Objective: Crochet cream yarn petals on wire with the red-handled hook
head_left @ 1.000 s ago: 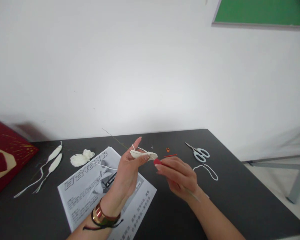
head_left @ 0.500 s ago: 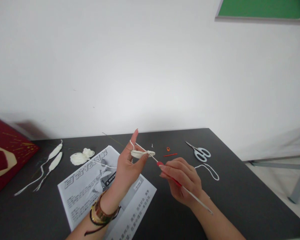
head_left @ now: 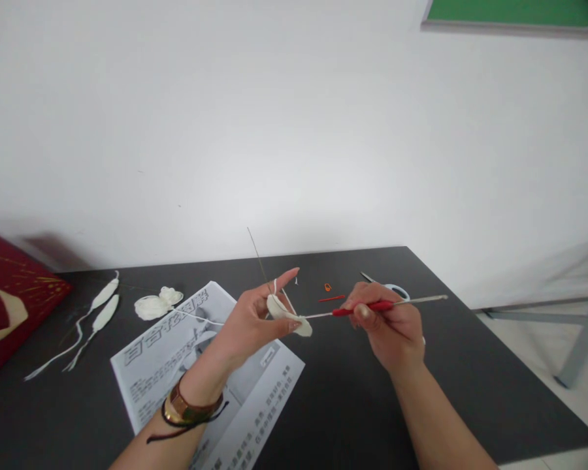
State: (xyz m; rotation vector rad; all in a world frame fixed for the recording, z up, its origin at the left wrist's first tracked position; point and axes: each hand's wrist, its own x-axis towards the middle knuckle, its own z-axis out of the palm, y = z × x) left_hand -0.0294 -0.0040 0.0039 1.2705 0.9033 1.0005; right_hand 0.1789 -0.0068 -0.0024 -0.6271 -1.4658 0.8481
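Note:
My left hand [head_left: 257,321] pinches a small white crocheted piece [head_left: 281,309] between thumb and fingers, its index finger stretched out with white yarn [head_left: 287,299] looped over it. A thin wire [head_left: 257,251] sticks up from behind the piece. Closed around the red grip of a crochet hook [head_left: 383,305] is my right hand [head_left: 391,321]. The hook's metal shaft points left and its tip meets the edge of the white piece; the tip itself is hidden there. From my left hand the yarn trails back to a loose white bundle [head_left: 153,307].
Printed sheets [head_left: 149,365] lie under my left arm. Two white crocheted petals [head_left: 104,313] rest at left, by a dark red box [head_left: 14,300]. Beyond my right hand are an orange stitch marker [head_left: 328,287], a red needle [head_left: 331,298] and partly covered scissors [head_left: 398,292].
My right hand has moved right and up, turning the hook nearly level. My left hand has rotated, tilting the white piece, and its wire now points upward.

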